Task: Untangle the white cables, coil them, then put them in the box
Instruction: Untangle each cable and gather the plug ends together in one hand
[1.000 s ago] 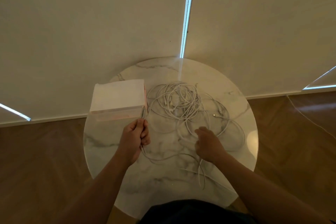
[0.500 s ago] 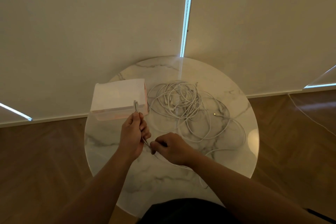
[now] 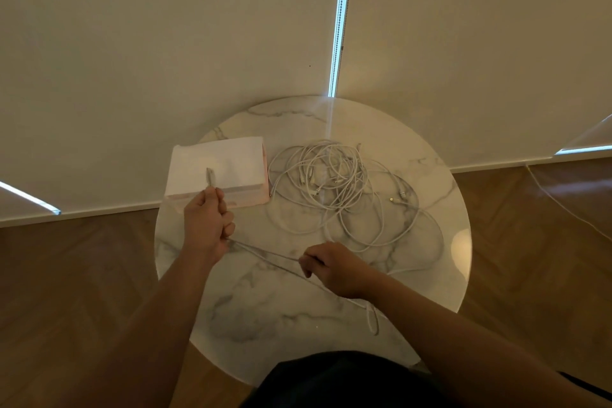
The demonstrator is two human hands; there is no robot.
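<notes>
A tangle of white cables (image 3: pixel 334 185) lies on the round marble table (image 3: pixel 271 308), right of a pale pink and white box (image 3: pixel 218 169). My left hand (image 3: pixel 207 225) grips one white cable near its plug end (image 3: pixel 210 175), which sticks up in front of the box. That cable runs taut from the left fist to my right hand (image 3: pixel 334 267), whose fingers are curled round it. Behind the right hand the cable trails on to a loop (image 3: pixel 372 318) near the table's front edge.
Cream roller blinds hang behind the table, with a bright gap (image 3: pixel 339 26) between them. Wooden floor (image 3: pixel 66 291) surrounds the table. A thin white cord (image 3: pixel 563 205) lies on the floor at the right. My dark clothing shows at the bottom edge.
My right hand came over to the left hand, took the cable, then slid right along it, drawing a straight length between the hands. My left hand shifted left and slightly up.
</notes>
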